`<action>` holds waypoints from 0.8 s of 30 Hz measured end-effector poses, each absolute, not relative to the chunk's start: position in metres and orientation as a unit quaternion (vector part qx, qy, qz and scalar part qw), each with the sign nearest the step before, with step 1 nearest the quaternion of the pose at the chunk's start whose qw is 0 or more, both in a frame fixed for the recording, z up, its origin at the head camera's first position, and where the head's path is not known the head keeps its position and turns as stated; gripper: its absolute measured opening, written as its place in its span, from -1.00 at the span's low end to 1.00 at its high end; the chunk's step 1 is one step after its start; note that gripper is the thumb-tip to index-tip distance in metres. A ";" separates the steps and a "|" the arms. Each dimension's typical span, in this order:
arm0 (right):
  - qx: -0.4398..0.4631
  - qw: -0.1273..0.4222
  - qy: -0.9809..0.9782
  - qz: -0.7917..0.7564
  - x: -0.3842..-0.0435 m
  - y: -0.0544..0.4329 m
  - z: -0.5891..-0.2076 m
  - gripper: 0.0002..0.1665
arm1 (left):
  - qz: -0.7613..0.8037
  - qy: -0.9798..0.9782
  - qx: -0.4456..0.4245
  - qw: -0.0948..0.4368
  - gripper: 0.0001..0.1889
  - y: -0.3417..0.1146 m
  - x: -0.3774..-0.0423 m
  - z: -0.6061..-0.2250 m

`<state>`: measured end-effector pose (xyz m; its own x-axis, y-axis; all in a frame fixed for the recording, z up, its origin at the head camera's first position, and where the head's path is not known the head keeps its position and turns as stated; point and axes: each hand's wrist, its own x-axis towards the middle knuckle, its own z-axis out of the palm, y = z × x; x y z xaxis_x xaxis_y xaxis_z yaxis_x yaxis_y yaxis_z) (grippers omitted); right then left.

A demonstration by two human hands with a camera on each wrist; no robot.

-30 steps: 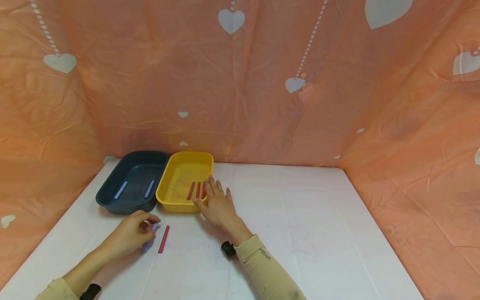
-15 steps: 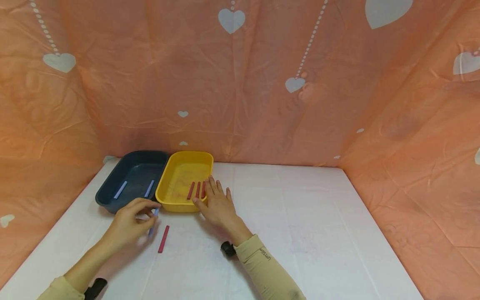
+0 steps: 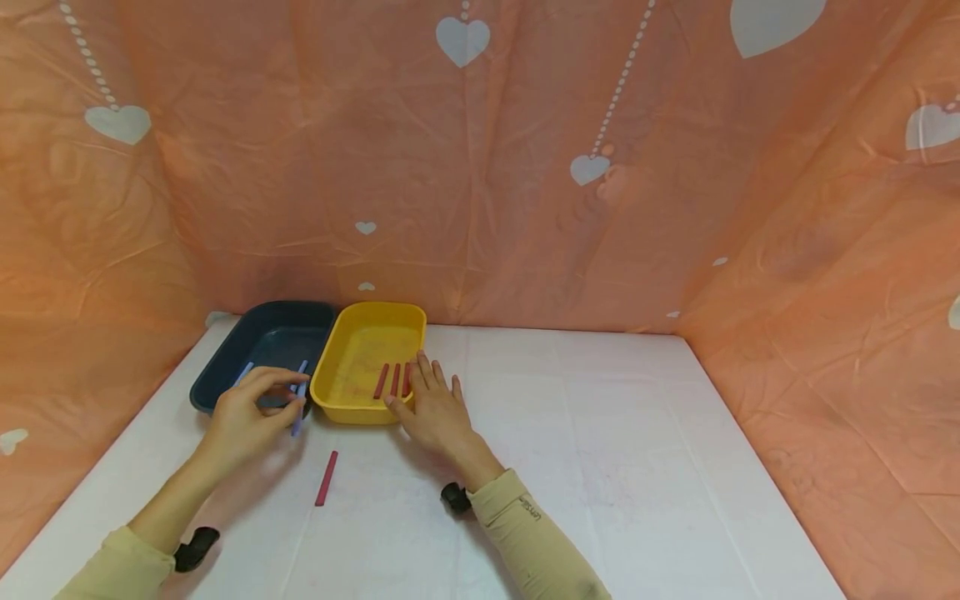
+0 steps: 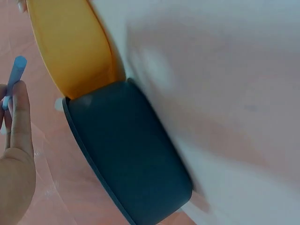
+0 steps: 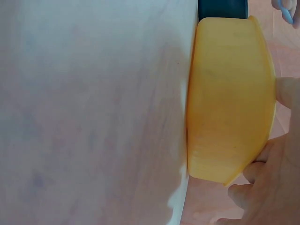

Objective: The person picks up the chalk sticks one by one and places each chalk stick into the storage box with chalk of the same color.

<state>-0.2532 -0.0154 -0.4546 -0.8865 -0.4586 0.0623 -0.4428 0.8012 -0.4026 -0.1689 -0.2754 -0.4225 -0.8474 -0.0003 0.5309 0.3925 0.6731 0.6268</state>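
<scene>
My left hand pinches a blue chalk stick between thumb and fingertips, above the near edge of the dark blue tray. Inside that tray lie two more blue sticks, partly covered by the hand; the left one shows only its far end. In the left wrist view the held chalk sticks out past the fingertips. My right hand rests at the right near rim of the yellow tray, fingers extended. Three red chalk sticks lie in the yellow tray beside its fingers.
One red chalk stick lies on the white tabletop in front of the yellow tray. Both trays stand side by side at the back left. An orange curtain with white hearts hangs behind and along both sides.
My left hand has moved away from me, carrying the blue chalk stick from beside the red one on the table up to the dark tray's near edge. The right hand has stayed put.
</scene>
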 end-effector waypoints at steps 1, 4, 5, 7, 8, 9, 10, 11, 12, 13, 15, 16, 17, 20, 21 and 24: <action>-0.237 0.019 0.949 -0.207 -0.253 -0.015 -0.454 -0.04 | -0.388 -0.879 -0.109 0.255 -0.66 -0.276 -0.170 -0.422; -0.237 0.021 0.949 -0.209 -0.253 -0.015 -0.454 -0.05 | -0.387 -0.877 -0.104 0.266 -0.66 -0.280 -0.175 -0.420; -0.237 0.022 0.948 -0.210 -0.253 -0.015 -0.453 -0.05 | -0.387 -0.875 -0.103 0.270 -0.66 -0.282 -0.177 -0.420; -0.237 0.023 0.948 -0.213 -0.253 -0.015 -0.453 -0.05 | -0.387 -0.874 -0.100 0.277 -0.66 -0.286 -0.180 -0.420; -0.237 0.024 0.947 -0.214 -0.253 -0.015 -0.453 -0.05 | -0.386 -0.874 -0.097 0.279 -0.65 -0.288 -0.181 -0.419; -0.237 0.024 0.947 -0.215 -0.253 -0.015 -0.454 -0.05 | -0.385 -0.875 -0.094 0.280 -0.66 -0.291 -0.183 -0.419; -0.237 0.024 0.947 -0.215 -0.254 -0.015 -0.454 -0.05 | -0.385 -0.875 -0.090 0.280 -0.65 -0.293 -0.184 -0.419; -0.237 0.024 0.947 -0.215 -0.254 -0.016 -0.454 -0.05 | -0.383 -0.876 -0.086 0.279 -0.65 -0.296 -0.186 -0.419; -0.237 0.024 0.947 -0.214 -0.254 -0.016 -0.454 -0.05 | -0.380 -0.878 -0.082 0.279 -0.65 -0.298 -0.187 -0.419; -0.237 0.024 0.948 -0.213 -0.254 -0.016 -0.455 -0.05 | -0.378 -0.879 -0.079 0.279 -0.65 -0.301 -0.189 -0.419; -0.236 0.022 0.948 -0.211 -0.255 -0.016 -0.455 -0.05 | -0.371 -0.883 -0.072 0.279 -0.65 -0.305 -0.192 -0.418; -0.235 0.023 0.949 -0.210 -0.255 -0.016 -0.455 -0.05 | -0.366 -0.885 -0.067 0.278 -0.65 -0.307 -0.194 -0.417; -0.235 0.023 0.949 -0.210 -0.255 -0.016 -0.456 -0.05 | -0.360 -0.889 -0.063 0.275 -0.65 -0.309 -0.196 -0.417; -0.234 0.024 0.949 -0.211 -0.256 -0.016 -0.456 -0.05 | -0.346 -0.901 -0.051 0.258 -0.66 -0.316 -0.201 -0.415; -0.233 0.024 0.949 -0.212 -0.256 -0.016 -0.456 -0.05 | -0.341 -0.905 -0.048 0.251 -0.65 -0.318 -0.202 -0.414; -0.233 0.021 0.948 -0.214 -0.255 -0.015 -0.456 -0.04 | -0.330 -0.914 -0.048 0.233 -0.66 -0.323 -0.208 -0.413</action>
<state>-0.2552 -0.0155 -0.4555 -0.8904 -0.4512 0.0597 -0.4332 0.7999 -0.4154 -0.2080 -0.3233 -0.4133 -0.8873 -0.0665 0.4563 0.2403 0.7778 0.5807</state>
